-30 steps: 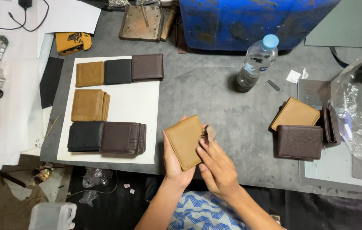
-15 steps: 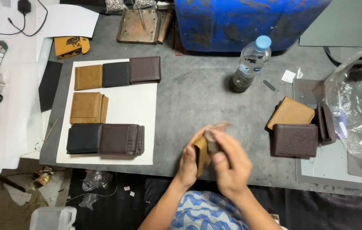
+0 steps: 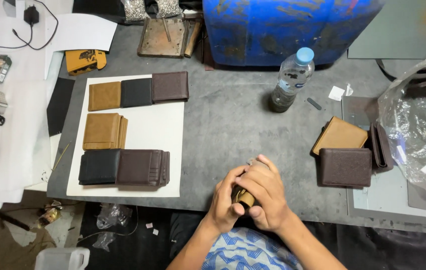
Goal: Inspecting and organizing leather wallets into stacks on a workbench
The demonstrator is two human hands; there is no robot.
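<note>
Far to the left of the fingers, a yellow flat package (image 3: pixel 86 60) is lying near a white sheet with a black cable, and below it a white sheet (image 3: pixel 158 130) on the grey counter (image 3: pixel 233 125) is carrying sorted wallets: a tan one (image 3: pixel 104 96), a black one (image 3: pixel 136 92) and a dark brown one (image 3: pixel 170 86) in the top row, a tan stack (image 3: pixel 104 131) beneath them, and a black wallet (image 3: pixel 99 166) touching a brown stack (image 3: pixel 143 168) in the row nearest the person. At the counter's near edge, the left hand (image 3: pixel 223 202) and the right hand (image 3: pixel 268 195) are pressing together, their fingers (image 3: pixel 258 184) clamping around a tan wallet (image 3: pixel 246 198), which is mostly covered, so only a small tan corner and a dark edge are showing between the palms; whether it is folded shut is hard to tell. Up and to the right of the fingers, a clear plastic bottle (image 3: pixel 289 82) with a pale blue cap is standing upright in front of a big blue drum (image 3: pixel 283 27), with a small white tag (image 3: pixel 336 93) and a short dark strip lying just beyond it. Further right, well apart from the hands, a tan wallet pile (image 3: pixel 341 135) is leaning against a dark brown textured wallet (image 3: pixel 345 167), with more dark wallets standing on edge behind. At the far right, a crumpled clear plastic bag (image 3: pixel 420 135) is being cut off by the frame, its contents too blurred to make out.
</note>
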